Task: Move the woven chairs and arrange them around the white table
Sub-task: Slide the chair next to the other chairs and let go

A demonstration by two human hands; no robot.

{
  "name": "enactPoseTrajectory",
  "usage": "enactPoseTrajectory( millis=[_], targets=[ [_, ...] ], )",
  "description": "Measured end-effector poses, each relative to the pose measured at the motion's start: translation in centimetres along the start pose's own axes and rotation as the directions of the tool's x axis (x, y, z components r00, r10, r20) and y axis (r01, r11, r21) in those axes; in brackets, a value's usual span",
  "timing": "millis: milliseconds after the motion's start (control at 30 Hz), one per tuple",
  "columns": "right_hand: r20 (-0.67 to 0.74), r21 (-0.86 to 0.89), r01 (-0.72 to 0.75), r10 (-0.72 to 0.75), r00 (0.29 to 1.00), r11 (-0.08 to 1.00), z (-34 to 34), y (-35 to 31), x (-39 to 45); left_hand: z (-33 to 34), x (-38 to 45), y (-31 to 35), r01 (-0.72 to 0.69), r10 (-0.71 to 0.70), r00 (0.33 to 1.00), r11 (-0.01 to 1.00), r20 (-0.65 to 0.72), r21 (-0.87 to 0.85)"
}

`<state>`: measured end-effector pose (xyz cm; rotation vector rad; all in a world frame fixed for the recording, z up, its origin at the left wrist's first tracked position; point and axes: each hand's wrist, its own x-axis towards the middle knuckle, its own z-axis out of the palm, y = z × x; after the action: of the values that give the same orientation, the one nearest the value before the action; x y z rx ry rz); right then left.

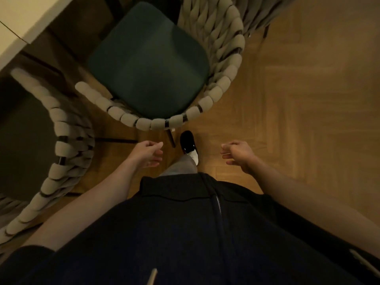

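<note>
A woven chair (164, 79) — chunky grey rope wrapped round a curved back, smooth green cushion — stands tucked beside the white table (18, 23) corner. Both the left hand (147, 154) and right hand (239, 154) hover empty, fingers loosely curled, above herringbone wood floor (298, 99).

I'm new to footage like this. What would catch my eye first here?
The woven chair with its dark green cushion fills the centre, facing the white table at upper left. Just below it, the left hand and right hand hang empty above the wooden floor.
</note>
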<state>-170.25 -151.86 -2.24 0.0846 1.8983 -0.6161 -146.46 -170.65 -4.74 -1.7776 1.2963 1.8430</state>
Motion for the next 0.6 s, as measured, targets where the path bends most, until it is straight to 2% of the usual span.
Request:
enactPoseTrajectory(
  millis=[167, 333, 600],
  targets=[
    [0.028, -0.064, -0.010, 0.012, 1.000, 0.998, -2.3, -6.8, 3.2, 1.1, 1.6, 3.6, 0.092, -0.087, 0.996, 0.968, 0.030, -0.232],
    [0.063, -0.118, 0.015, -0.008, 0.998, 0.993, -3.9, -12.3, 5.9, 2.1, 2.4, 5.7, 0.247, -0.226, 0.969, 0.870, 0.101, -0.427],
    [0.098, -0.193, 0.007, 0.012, 0.995, 0.981, -6.1, -17.0, 9.0, 3.8, 2.6, 6.3, 0.228, -0.255, 0.966, 0.776, 0.038, -0.588]
  ],
)
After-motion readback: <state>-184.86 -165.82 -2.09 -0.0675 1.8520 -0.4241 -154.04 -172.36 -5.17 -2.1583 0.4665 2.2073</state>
